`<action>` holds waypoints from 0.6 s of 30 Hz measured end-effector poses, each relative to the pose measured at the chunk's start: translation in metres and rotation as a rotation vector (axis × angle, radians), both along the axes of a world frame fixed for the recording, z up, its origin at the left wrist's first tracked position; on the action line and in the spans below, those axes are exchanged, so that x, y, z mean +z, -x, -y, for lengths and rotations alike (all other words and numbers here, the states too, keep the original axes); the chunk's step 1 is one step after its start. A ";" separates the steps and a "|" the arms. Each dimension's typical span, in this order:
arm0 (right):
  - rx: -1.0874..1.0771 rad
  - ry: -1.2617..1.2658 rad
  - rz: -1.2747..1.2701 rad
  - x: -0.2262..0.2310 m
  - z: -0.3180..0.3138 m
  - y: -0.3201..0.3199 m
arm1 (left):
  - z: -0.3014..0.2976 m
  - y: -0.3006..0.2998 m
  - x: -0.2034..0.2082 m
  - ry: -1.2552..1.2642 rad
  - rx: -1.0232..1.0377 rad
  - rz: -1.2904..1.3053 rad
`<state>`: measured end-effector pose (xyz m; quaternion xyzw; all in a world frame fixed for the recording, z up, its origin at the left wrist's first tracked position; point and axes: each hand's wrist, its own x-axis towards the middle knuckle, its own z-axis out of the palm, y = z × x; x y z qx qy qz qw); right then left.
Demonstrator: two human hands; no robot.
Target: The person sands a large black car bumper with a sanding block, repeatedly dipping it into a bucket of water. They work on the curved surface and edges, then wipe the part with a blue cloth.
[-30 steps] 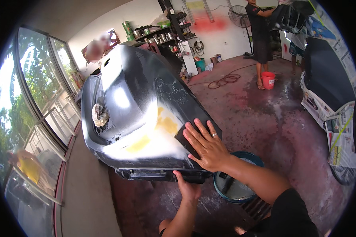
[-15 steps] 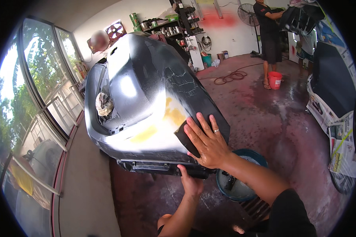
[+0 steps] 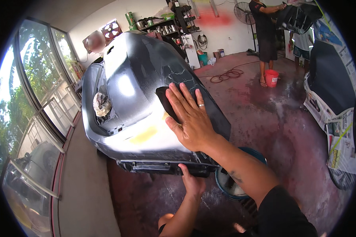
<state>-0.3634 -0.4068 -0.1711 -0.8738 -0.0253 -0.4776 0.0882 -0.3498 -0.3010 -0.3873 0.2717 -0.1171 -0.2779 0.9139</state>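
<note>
A large car bumper [image 3: 140,79] in grey, black and white primer, with yellowish filler patches, stands in front of me. My right hand [image 3: 192,124] lies flat on its right part, fingers stretched out. Beneath that palm is a dark thin sheet, seemingly sandpaper [image 3: 161,94]; only its left edge shows. My left hand [image 3: 193,184] grips the bumper's lower edge from below, thumb up against it and the other fingers mostly hidden. Crumpled paper [image 3: 102,104] sits in the opening at the bumper's left.
Below my right forearm stands a dark teal basin [image 3: 221,182] of cloudy water. A person [image 3: 265,35] handles a black part at the far right, beside a red bucket [image 3: 271,78]. A coiled hose [image 3: 227,76] lies on the floor. Newspaper-masked panels [image 3: 334,83] stand right; windows line the left.
My right hand has slid up and away over the bumper with the dark sheet, uncovering the lower right corner. The left hand keeps its hold on the lower edge.
</note>
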 end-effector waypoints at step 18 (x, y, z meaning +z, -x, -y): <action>-0.292 -0.875 -0.749 -0.360 0.052 0.116 | -0.091 0.003 0.132 -0.755 0.818 1.855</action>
